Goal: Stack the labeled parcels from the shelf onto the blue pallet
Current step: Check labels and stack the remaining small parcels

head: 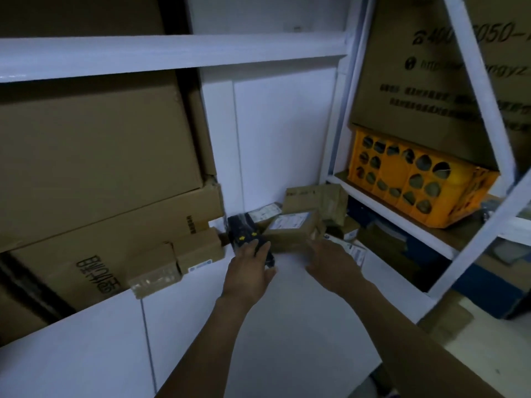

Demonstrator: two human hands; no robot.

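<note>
Several small labeled cardboard parcels lie in the back corner of the white shelf [287, 305]. My left hand [250, 268] grips a black handheld scanner [244, 234] with yellow buttons. Just to its right sits a brown parcel with a white label [293, 228], and my right hand [330, 262] reaches to its front right edge, fingers spread. Whether that hand touches the parcel is unclear. Another parcel [310, 196] lies behind it against the wall, and a small labeled one [357, 251] lies to the right of my right hand.
Large cardboard boxes [92, 156] fill the shelf's left side, with two small boxes [198, 248] in front of them. An orange plastic crate [416, 182] stands on the adjoining right rack under a big printed carton [425, 81]. A white shelf beam [172, 53] runs overhead.
</note>
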